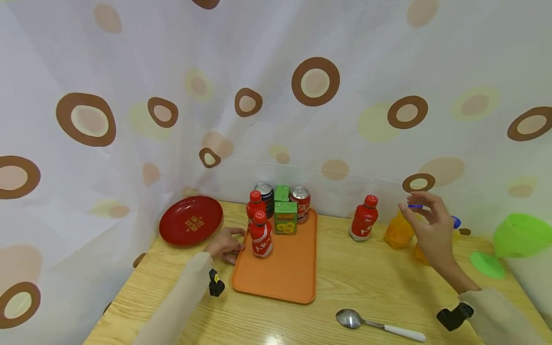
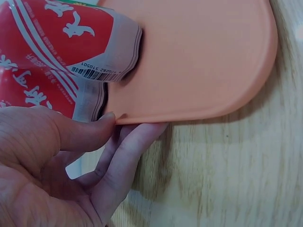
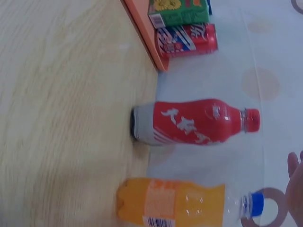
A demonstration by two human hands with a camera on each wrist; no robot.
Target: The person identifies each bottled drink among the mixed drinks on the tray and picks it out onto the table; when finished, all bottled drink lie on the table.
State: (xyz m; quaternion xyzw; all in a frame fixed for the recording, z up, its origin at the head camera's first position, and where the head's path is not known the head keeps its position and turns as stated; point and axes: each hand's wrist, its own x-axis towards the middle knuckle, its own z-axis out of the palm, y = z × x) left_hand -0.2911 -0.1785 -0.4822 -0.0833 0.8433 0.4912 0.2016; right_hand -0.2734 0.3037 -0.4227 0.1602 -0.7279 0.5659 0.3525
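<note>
At the left rim of the orange tray (image 1: pixel 276 275), my left hand (image 1: pixel 225 244) pinches the edge, thumb on the rim and fingers against its outer side. Two red-labelled bottles (image 1: pixel 261 239) stand on the tray beside that hand. Behind them are green drink cartons (image 1: pixel 286 223), a red soda can (image 1: pixel 301 203) and a dark can (image 1: pixel 266 199). My right hand (image 1: pixel 432 235) is raised at the right, fingers loosely bent and holding nothing. It overlaps a blue-capped orange drink bottle (image 1: pixel 397 232); in the right wrist view the hand (image 3: pixel 296 194) shows apart from the bottle's cap (image 3: pixel 257 204).
Another red-labelled bottle (image 1: pixel 364 220) stands right of the tray. A second blue-capped bottle is partly hidden behind my right hand. A green goblet-shaped cup (image 1: pixel 517 237) lies at the far right, a red plate (image 1: pixel 189 220) leans at left, and a spoon (image 1: pixel 371 323) lies in front.
</note>
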